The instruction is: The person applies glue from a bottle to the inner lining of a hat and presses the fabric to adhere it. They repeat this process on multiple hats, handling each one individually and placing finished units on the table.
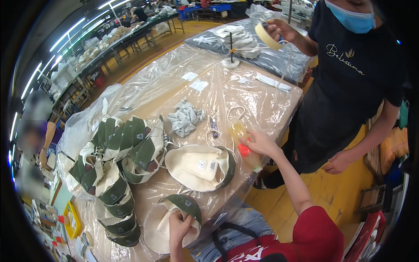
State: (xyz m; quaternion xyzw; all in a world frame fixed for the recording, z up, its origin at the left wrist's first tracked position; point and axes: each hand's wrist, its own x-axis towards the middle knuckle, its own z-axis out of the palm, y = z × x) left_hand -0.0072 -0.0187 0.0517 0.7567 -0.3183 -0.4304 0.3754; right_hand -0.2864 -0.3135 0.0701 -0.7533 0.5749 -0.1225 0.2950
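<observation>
We had our left hand (pixel 180 225) down in a green-and-cream fabric piece (pixel 157 225) at the near side of the desk (pixel 268 105), fingers curled, tips hidden, so we couldn't tell how tight. Right hand (pixel 261 143), fingers partly bent, was at a red-orange item (pixel 244 150) farther right; couldn't tell if gripped.
</observation>
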